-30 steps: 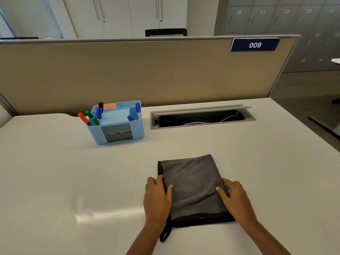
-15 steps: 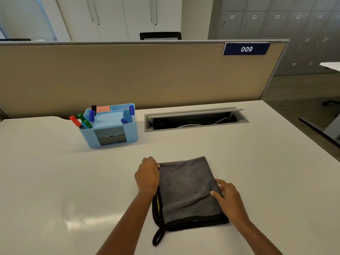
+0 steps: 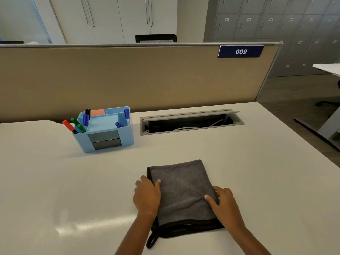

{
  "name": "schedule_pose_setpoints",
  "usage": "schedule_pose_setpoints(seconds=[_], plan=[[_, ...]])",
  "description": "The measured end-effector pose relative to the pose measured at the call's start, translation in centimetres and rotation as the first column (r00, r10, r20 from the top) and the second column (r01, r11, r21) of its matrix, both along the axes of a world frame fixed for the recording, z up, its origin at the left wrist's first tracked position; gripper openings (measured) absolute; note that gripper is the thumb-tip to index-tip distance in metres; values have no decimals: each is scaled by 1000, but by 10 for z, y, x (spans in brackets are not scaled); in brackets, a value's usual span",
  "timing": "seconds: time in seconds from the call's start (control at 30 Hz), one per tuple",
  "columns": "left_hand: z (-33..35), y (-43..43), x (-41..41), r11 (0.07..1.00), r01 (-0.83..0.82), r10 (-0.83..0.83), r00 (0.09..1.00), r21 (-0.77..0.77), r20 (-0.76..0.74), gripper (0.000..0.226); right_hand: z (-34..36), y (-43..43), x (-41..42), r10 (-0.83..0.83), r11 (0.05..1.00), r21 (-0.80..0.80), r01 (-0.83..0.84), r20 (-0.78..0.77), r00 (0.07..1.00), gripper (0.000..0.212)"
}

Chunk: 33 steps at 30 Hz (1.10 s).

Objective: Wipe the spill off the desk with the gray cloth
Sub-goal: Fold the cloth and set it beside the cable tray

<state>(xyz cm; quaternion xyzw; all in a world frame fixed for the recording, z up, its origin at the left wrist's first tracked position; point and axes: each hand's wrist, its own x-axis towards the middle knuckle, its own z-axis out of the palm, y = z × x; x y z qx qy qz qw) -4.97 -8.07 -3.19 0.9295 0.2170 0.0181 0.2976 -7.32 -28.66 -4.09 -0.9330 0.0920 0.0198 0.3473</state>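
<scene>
A folded gray cloth (image 3: 182, 192) with a black hem and a hanging loop lies flat on the white desk (image 3: 257, 172), near its front edge. My left hand (image 3: 147, 196) grips the cloth's left edge, thumb on top. My right hand (image 3: 223, 203) grips the right edge, thumb on the fabric. No spill shows on the desk surface; only a glare streak lies at the front left.
A light blue organiser (image 3: 105, 130) with several markers stands at the back left. An open cable tray (image 3: 191, 122) is set into the desk behind the cloth. A tan partition (image 3: 128, 78) closes the back. The desk's right edge (image 3: 303, 144) drops to the floor.
My left hand slid from the cloth's far left corner back down along its left edge. My right hand stays on the right edge. The cloth lies in about the same place.
</scene>
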Motion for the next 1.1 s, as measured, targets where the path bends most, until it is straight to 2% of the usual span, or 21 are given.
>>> schedule_pose_setpoints(seconds=[0.1,0.23,0.33,0.43,0.57,0.67,0.87,1.1], plan=[[-1,-4,-16,996,-3,-6,995,-85,-101,49,2,4,8,-55,994,93,56,-10,998,42],[4,-1,-13,974,25,-62,985,-225,-163,36,5,7,21,-58,981,184,60,-19,998,33],[10,-4,-8,966,66,-91,992,-251,-91,37,8,3,28,-51,962,268,52,-12,999,26],[24,-12,2,935,137,-131,991,-328,38,37,15,-4,40,-82,954,292,61,59,995,25],[43,-29,32,906,245,-202,967,-345,157,39,32,-22,70,-124,961,264,78,160,979,23],[56,-46,61,877,272,-210,959,-397,193,42,46,-40,96,-138,973,211,93,205,969,23],[62,-91,113,781,237,-200,971,-577,128,51,62,-83,147,-210,977,93,194,218,953,24],[48,-143,151,741,180,-157,983,-646,93,46,61,-126,185,-287,956,-6,292,180,941,28]])
